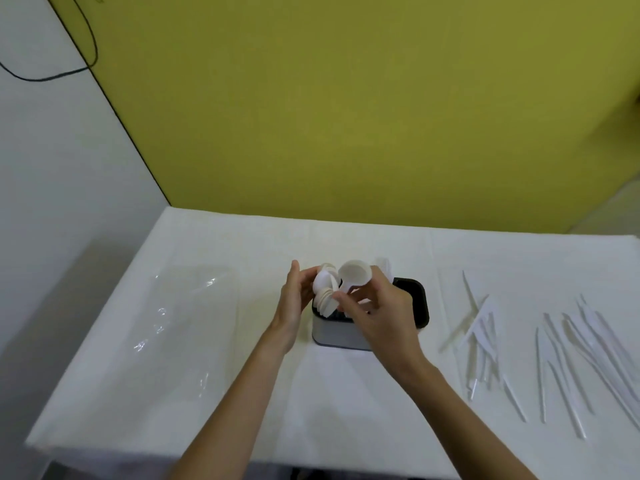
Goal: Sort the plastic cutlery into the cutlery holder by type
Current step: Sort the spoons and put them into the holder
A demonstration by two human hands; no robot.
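A grey cutlery holder (337,336) with a black rim stands at the middle of the white table. A bunch of white plastic spoons (325,292) stands in its left compartment, bowls up. My right hand (377,311) pinches the handle of one white spoon (355,271) over the holder, bowl up. My left hand (294,299) rests with straight fingers against the left side of the spoon bunch. A few white pieces (382,266) stick up behind my right hand. Loose white knives (481,327) lie on the table to the right.
More white cutlery (588,355) is spread toward the right table edge. A clear plastic wrapper (176,320) lies on the left of the table (242,393). A yellow wall rises behind the table's far edge.
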